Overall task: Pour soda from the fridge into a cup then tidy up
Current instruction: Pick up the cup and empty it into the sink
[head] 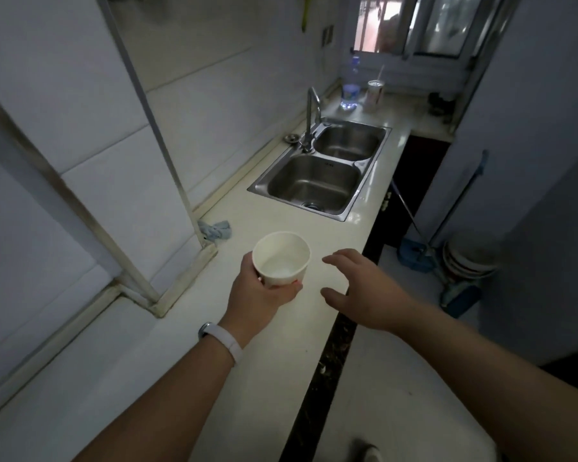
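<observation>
A white paper cup (pixel 281 258) is held over the pale countertop (pixel 187 378), tilted a little toward me, and its inside looks empty. My left hand (pixel 261 300) grips it from below and the side; a white band sits on that wrist. To the right of the cup, my right hand (pixel 364 288) hovers above the counter's front edge with fingers spread, holding nothing. No soda container or fridge is in sight.
A steel double sink (pixel 257 186) with a tap (pixel 311 125) lies farther along the counter. A blue cloth (pixel 216 230) rests by the wall frame. A clear bottle (pixel 349 91) and a can with a straw (pixel 374 95) stand near the window. Mops and stacked basins occupy the floor at right.
</observation>
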The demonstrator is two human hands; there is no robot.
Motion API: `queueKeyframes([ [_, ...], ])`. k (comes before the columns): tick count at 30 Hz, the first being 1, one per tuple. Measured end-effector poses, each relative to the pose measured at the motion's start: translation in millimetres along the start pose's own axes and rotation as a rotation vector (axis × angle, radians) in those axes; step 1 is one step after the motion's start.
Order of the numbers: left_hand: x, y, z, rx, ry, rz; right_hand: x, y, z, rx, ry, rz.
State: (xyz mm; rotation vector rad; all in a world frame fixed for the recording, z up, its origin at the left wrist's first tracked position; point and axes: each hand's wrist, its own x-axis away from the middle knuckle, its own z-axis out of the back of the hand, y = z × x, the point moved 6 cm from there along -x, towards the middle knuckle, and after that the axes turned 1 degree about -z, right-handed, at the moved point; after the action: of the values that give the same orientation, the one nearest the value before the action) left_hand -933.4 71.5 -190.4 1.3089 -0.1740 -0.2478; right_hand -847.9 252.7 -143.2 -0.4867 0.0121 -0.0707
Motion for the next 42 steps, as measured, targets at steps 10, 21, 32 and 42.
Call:
queueKeyframes([
  [10,-23.9,52.0,-107.9,-0.027,-0.138,-0.075,30.5,93.6,65.4,-0.004,0.094,-0.140],
  [21,-71.6,109.7,-264.2,0.015,-0.224,-0.121,28.4,239.1,150.8,-0.006,0.129,-0.183],
  [32,-127.9,149.0,-353.2,0.019,-0.151,-0.129,-9.1,330.3,223.7,0.003,0.143,-0.097],
  [42,-227.2,149.8,-397.0,0.043,-0.165,-0.120,-93.9,390.3,245.2,0.009,0.107,-0.100],
])
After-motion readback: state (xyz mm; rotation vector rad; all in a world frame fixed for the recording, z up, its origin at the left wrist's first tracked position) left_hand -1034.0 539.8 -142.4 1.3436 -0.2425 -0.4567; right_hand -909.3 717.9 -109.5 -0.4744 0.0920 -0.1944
